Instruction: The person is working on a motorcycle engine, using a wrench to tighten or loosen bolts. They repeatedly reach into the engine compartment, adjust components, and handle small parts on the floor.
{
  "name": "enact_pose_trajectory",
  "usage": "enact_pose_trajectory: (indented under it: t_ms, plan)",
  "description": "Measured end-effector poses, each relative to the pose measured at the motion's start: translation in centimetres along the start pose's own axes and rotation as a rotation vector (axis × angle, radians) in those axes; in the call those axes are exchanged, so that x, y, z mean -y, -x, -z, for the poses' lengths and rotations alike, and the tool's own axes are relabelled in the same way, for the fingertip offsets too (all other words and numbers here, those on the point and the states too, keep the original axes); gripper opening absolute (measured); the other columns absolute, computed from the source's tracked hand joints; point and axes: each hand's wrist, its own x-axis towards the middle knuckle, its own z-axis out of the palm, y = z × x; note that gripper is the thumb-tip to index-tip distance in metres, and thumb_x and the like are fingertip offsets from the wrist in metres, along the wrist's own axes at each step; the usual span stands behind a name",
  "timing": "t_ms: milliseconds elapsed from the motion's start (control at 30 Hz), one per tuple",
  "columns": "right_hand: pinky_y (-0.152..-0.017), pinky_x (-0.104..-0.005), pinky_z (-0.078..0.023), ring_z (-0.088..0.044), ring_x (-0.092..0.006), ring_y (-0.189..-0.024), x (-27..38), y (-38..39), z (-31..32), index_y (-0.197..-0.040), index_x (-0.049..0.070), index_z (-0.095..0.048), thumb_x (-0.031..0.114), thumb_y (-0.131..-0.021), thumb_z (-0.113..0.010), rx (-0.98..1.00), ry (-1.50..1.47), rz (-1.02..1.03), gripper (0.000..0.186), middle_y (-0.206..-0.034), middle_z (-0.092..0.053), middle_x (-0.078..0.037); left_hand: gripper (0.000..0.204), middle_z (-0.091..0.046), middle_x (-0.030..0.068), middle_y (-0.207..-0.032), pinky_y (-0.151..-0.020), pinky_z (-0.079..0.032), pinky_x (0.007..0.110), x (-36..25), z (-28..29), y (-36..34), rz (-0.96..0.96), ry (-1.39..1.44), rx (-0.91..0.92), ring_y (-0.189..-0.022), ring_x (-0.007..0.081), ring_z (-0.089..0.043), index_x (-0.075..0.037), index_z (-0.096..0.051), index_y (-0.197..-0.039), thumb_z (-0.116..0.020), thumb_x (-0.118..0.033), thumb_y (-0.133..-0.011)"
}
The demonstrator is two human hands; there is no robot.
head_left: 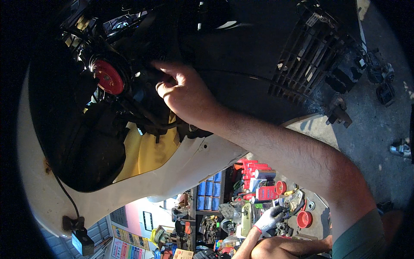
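Note:
My right hand point(183, 88) reaches from the lower right into a dark recess behind a curved white body panel point(194, 162). Its fingers are curled, with the thumb below, around something dark in shadow that I cannot make out. Close by, to the left, is a red round disc point(110, 77) in a black housing. Dark hoses and cables point(148, 118) run under the hand. A yellow inner surface point(148, 149) shows beneath them. My left hand is out of view.
At the upper right is a black slatted grille point(297, 56), with metal parts point(338, 112) on the concrete. Below, a co-worker's gloved hand point(269, 219) is among tools, red bottles point(252, 168) and a red bowl point(304, 219). A small box point(83, 243) hangs near the panel's lower left.

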Motion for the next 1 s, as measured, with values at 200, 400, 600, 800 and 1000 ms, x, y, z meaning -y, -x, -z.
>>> enact_pose_trajectory:
  t_ms: [200,400,600,800,1000]
  plan:
    - [-0.090,-0.0304,-0.054,-0.067,-0.0160,-0.096,1.3,-0.2,0.3,-0.145,0.001,-0.054,0.007,-0.096,-0.061,0.043,-0.158,-0.095,0.050,-0.121,-0.069,-0.016,0.029,-0.072,0.0173,-0.103,-0.085,-0.053,0.039,-0.3,-0.2,0.4,0.047,0.015,0.002,-0.092,0.0276,-0.067,-0.002,-0.067,-0.120,-0.061,-0.022,-0.101]
    - [-0.081,-0.0315,-0.056,-0.067,-0.0164,-0.089,1.2,0.5,0.6,-0.147,0.003,-0.052,0.006,-0.096,-0.059,0.044,0.011,-0.032,0.051,-0.123,-0.068,-0.019,0.029,-0.072,0.0160,-0.104,-0.085,-0.053,0.038,-0.9,0.1,0.1,0.057,-0.001,0.024,-0.092,0.0258,-0.068,-0.002,-0.068,-0.121,-0.060,-0.021,-0.101]
    - [-0.075,-0.0311,-0.056,-0.065,-0.0156,-0.086,0.9,0.8,-0.2,-0.147,0.003,-0.051,0.005,-0.097,-0.058,-0.018,0.149,0.085,0.051,-0.118,-0.064,-0.017,0.027,-0.073,0.0147,-0.103,-0.085,-0.054,0.037,0.3,-0.2,0.0,0.034,0.004,-0.001,-0.090,0.0234,-0.068,-0.003,-0.069,-0.120,-0.061,-0.020,-0.101]
    - [-0.090,-0.0346,-0.056,-0.066,-0.0220,-0.100,0.2,2.1,-0.6,-0.146,0.004,-0.053,0.003,-0.096,-0.059,-0.049,0.238,0.206,0.050,-0.124,-0.060,-0.017,0.026,-0.073,0.0141,-0.103,-0.085,-0.054,0.037,-1.3,0.2,0.2,0.103,0.037,0.038,-0.090,0.0229,-0.067,-0.003,-0.069,-0.119,-0.062,-0.020,-0.101]
    - [-0.095,-0.0390,-0.053,-0.064,-0.0278,-0.109,0.2,2.3,0.1,-0.145,0.002,-0.053,0.003,-0.094,-0.058,-0.021,0.285,0.159,0.051,-0.121,-0.061,-0.018,0.026,-0.073,0.0127,-0.100,-0.083,-0.053,0.036,0.3,-0.3,0.2,0.060,0.057,0.004,-0.089,0.0212,-0.066,-0.003,-0.069,-0.120,-0.061,-0.019,-0.101]
